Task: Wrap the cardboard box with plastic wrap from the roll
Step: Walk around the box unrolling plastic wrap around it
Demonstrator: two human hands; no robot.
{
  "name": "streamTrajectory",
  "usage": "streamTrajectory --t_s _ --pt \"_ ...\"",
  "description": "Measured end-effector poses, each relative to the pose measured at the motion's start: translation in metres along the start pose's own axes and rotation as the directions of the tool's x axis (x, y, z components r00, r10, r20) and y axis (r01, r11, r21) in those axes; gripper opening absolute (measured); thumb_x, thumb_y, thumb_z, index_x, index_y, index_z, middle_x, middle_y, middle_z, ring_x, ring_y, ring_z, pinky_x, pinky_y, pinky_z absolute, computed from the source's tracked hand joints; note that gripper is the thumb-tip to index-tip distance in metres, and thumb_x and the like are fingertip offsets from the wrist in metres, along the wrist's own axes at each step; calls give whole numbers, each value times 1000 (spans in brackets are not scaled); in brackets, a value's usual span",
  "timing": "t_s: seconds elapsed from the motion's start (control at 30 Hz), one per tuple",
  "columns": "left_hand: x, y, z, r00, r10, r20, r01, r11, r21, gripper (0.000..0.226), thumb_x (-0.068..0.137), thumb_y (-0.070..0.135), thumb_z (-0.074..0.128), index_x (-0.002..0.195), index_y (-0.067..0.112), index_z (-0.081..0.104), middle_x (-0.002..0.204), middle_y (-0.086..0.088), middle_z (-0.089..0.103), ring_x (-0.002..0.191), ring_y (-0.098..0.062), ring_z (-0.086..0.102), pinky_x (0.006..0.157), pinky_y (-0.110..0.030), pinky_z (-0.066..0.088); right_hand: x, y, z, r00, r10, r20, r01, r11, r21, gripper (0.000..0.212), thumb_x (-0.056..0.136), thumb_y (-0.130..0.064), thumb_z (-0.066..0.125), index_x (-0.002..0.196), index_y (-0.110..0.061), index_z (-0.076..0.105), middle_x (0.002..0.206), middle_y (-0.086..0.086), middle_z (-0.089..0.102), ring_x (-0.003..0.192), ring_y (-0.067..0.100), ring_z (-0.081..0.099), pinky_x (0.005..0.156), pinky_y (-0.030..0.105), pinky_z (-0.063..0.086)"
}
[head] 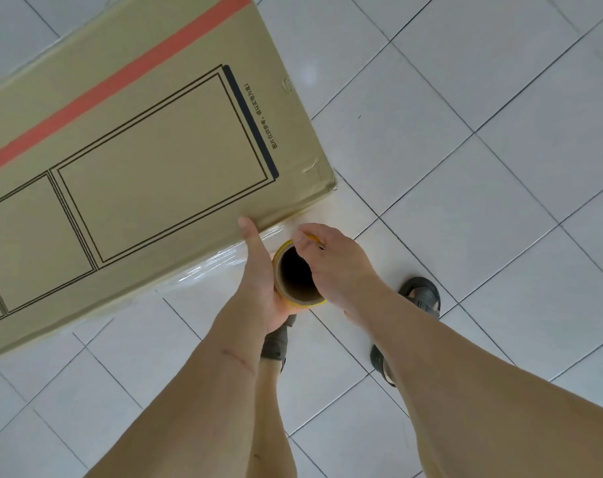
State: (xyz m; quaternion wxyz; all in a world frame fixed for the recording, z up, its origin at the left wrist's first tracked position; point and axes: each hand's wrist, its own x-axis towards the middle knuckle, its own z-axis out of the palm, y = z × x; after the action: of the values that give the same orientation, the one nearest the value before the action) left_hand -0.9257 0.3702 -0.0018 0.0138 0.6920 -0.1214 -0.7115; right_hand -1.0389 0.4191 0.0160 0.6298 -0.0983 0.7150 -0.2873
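Two bare forearms reach down; the left hand [258, 284] and right hand [338, 267] curl around an upright brown cardboard-cored plastic wrap roll [298, 277], beside the large tan cardboard box [138, 160] on white floor tiles [465, 167], clear film [217, 263] clinging to the box's near side.

Both forearms reach up to frame center; left hand [258, 281] and right hand [334, 267] grip the roll [296, 274] between them.
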Motion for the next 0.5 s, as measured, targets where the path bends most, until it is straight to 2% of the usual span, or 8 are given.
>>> streamTrajectory --t_s 0.1,0.2,0.27,0.33,0.43,0.5 --pt "8 2 9 987 84 -137 -78 996 48 123 72 109 30 144 18 68 126 -15 81 121 -36 77 115 -56 54 5 -2 -12 999 -13 46 12 1000 4 38 95 -49 54 131 -36 58 127 -10 61 116 13 55 97 29 44" --pt "3 4 20 991 107 -85 -109 994 -20 109 88 100 24 139 16 71 128 -16 81 127 -35 74 118 -55 50 10 -10 -23 997 18 76 -21 998 51 42 94 -52 55 133 -37 57 130 -12 57 116 11 53 88 24 39" --pt "-2 1 25 998 65 -17 -65 996 -54 112 88 99 16 136 16 74 129 -16 80 129 -36 72 119 -56 49 14 -15 -32 998 0 69 -3 999 46 37 93 -53 55 124 -34 63 125 -11 60 113 11 55 84 23 41" --pt "-5 -4 29 999 25 24 -25 1000 -14 118 82 104 13 134 18 75 129 -16 80 129 -38 71 119 -59 48 14 -14 -39 997 -25 69 26 1000 -14 26 95 -51 54 113 -35 66 120 -11 63 109 11 56 83 23 42" --pt "-4 -4 36 994 55 -94 -51 998 38 110 84 103 25 125 14 76 119 -16 83 119 -37 76 115 -60 53 11 -6 -44 997 -53 64 58 996 -74 20 96 -46 55 108 -35 67 113 -13 64 106 11 57 76 20 43" --pt "1 -2 41 979 113 -171 -106 993 50 98 90 96 34 121 13 76 113 -16 84 113 -35 78 114 -56 55 9 -2 -47 997 -14 78 19 998 -60 30 94 -51 56 120 -37 63 119 -14 61 109 11 56 71 18 42"
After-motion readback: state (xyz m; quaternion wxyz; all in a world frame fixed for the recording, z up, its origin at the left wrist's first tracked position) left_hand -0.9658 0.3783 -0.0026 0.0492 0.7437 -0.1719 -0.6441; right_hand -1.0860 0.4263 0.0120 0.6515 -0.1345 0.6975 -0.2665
